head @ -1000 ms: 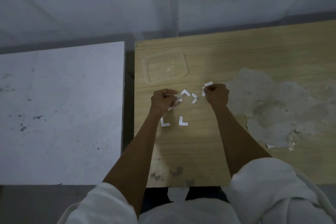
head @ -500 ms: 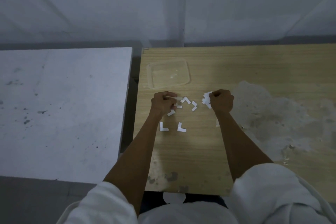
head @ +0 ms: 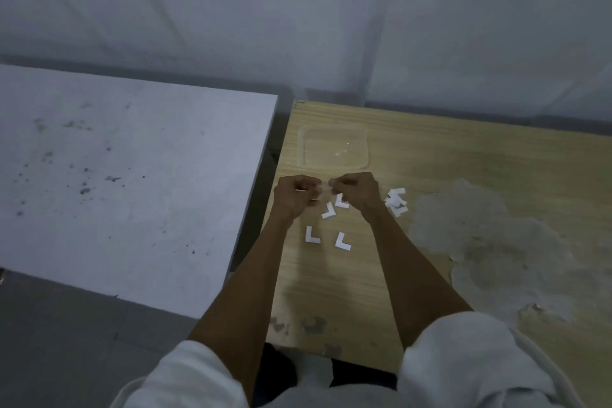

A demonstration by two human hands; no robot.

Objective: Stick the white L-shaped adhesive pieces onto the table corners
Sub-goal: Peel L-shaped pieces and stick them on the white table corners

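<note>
Your right hand (head: 356, 190) has left the pile (head: 396, 202) beside it to meet your left hand (head: 294, 194), both pinching one white piece (head: 323, 191) between them: peeling, probably.

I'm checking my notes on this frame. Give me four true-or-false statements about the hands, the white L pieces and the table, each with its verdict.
1. The left hand and right hand meet over the wooden table, both pinching a small pale piece. True.
2. Every loose L-shaped piece lies inside a container. False: they lie on the bare wood, nearer than the clear tray.
3. A small pile of pieces lies right of the right hand. True.
4. The wooden table's surface is unmarked. False: a large worn grey patch covers its right side.
</note>
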